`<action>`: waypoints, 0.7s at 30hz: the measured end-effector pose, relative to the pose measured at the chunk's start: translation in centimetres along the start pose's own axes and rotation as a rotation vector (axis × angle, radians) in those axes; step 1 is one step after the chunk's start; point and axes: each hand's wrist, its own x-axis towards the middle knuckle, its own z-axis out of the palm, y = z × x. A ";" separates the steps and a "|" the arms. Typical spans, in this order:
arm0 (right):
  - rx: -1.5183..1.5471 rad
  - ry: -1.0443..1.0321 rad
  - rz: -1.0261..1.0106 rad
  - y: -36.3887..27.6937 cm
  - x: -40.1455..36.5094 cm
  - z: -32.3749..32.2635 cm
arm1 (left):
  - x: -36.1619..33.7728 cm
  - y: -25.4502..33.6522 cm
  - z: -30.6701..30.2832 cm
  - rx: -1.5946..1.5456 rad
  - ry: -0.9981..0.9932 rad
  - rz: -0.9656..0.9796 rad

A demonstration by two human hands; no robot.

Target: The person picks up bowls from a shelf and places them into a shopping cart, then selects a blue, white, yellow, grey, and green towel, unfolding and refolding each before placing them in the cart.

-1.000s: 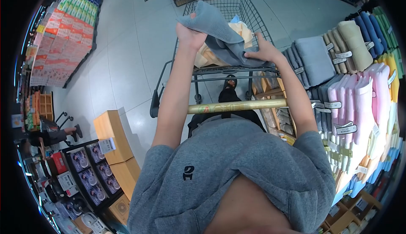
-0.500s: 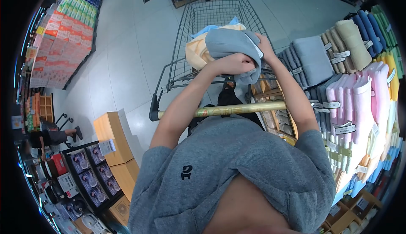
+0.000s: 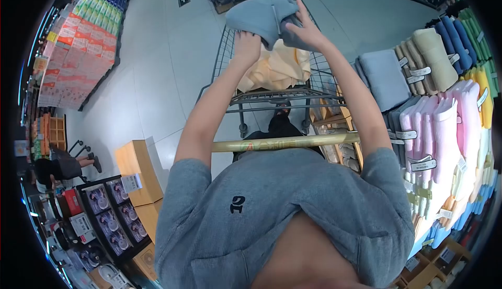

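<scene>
A grey-blue towel (image 3: 259, 16) is held up over the far part of a wire shopping cart (image 3: 272, 98). My left hand (image 3: 247, 46) grips its near left edge from below. My right hand (image 3: 306, 30) pinches its right side, where the cloth bunches. Under the towel, inside the cart, lies a pale yellow towel (image 3: 277, 68), crumpled. The cart's gold handle bar (image 3: 285, 142) runs across just in front of my chest.
Shelves of folded towels (image 3: 434, 111) in grey, beige, pink, yellow and blue stand close on the right. A wooden display block (image 3: 137, 169) and boxed goods (image 3: 102, 221) stand at the lower left. Another person (image 3: 60, 166) is far left. Grey floor (image 3: 157, 80) lies left of the cart.
The grey-blue towel, bundled low near the cart's handle half a second ago, has been lifted and carried farther out over the cart. Both arms are now stretched forward.
</scene>
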 end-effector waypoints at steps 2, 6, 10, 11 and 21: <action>0.065 -0.132 -0.039 2.4 -1.2 0.3 | 0.3 -1.6 0.7 0.037 -0.147 -0.178; 0.012 -0.382 0.248 3.8 -7.0 -0.7 | -1.6 0.1 2.6 -0.185 -0.629 -0.136; -0.588 -0.600 0.141 3.8 -7.8 -2.6 | -2.2 4.7 2.7 -0.424 -0.883 0.051; -0.597 -0.530 0.110 3.4 -7.9 -2.8 | -2.4 6.6 1.2 -0.472 -0.897 0.061; -0.527 0.667 0.008 2.9 -4.8 -13.0 | 8.3 18.2 0.3 -1.138 -0.324 0.104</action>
